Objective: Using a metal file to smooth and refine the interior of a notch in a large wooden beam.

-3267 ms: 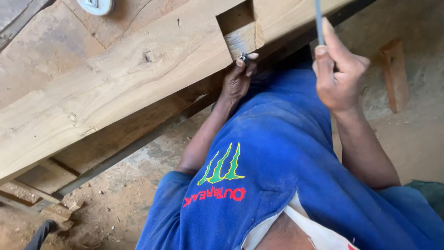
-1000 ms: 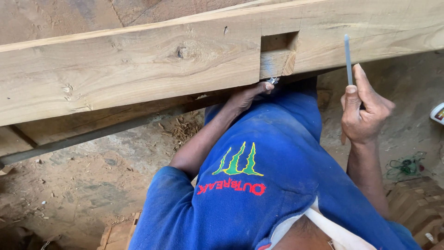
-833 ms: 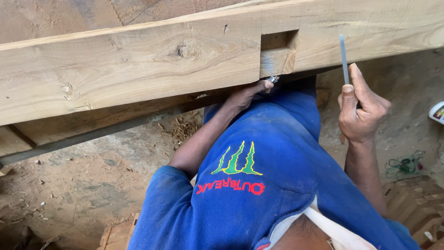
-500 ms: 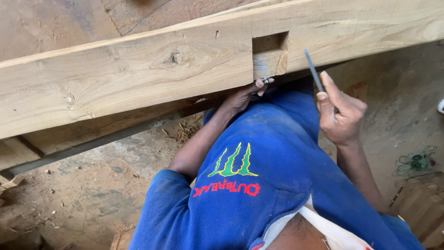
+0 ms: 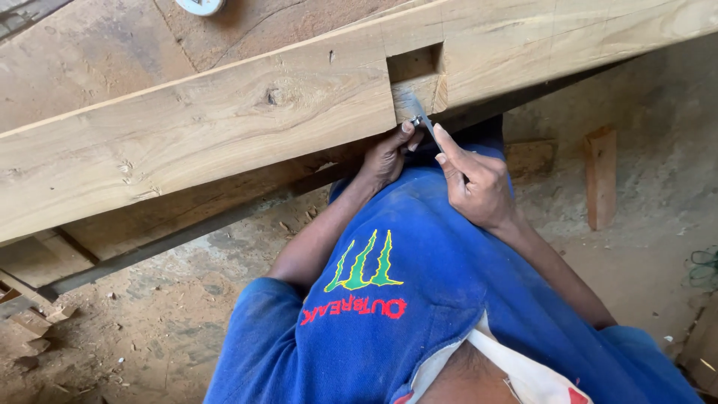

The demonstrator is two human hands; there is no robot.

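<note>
Right hand (image 5: 475, 183) w/ chisel (image 5: 423, 123) now lowered to notch (image 5: 415, 75), grip closed.

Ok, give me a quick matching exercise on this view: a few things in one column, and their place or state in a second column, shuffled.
Things:
1. left hand
2. right hand
3. notch
4. wooden block

Places or states:
A. stands upright on the dirt floor, at right
B. cut into the near face of the beam
C. holds the thin metal tool
D. fingertips at the beam's lower edge, under the notch

Pairs: 1-D, 2-C, 3-B, 4-A
</note>
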